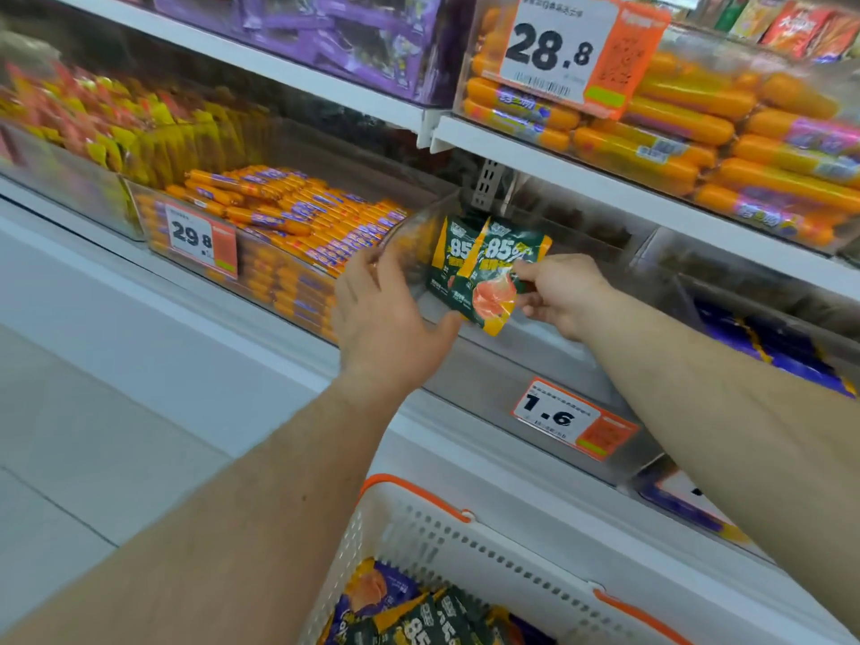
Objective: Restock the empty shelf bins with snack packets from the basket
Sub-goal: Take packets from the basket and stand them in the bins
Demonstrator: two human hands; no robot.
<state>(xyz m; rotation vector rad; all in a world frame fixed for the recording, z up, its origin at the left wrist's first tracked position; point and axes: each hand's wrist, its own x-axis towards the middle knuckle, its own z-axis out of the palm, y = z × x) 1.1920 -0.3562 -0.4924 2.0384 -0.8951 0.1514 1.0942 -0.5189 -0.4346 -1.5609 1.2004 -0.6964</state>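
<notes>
1. Head view, the hands: the right hand (556, 293) pinches the lower right edge of a green-and-orange snack packet (500, 277) between thumb and fingertips, holding it upright inside the mouth of the clear empty bin (470, 365). A second packet of the same kind (453, 260) stands just behind and to its left, touching it. The left hand (386, 314) is up beside them, fingers straight and a little spread, thumb reaching toward the packets' lower edge; I cannot tell whether it touches them or the bin's clear side wall.

2. Same view, the stock: the white basket (465, 547) with orange handles sits below, with more packets (419, 616) lying in it. The neighbouring bin of orange sausages (298, 216) is full.

3. The step, as I judge it: placing the first packets in the bin marked by the 1.6 price tag (561, 414).

4. Next, I would say: let the pinched packet settle against the other without toppling, then reach down to the basket for more.
</notes>
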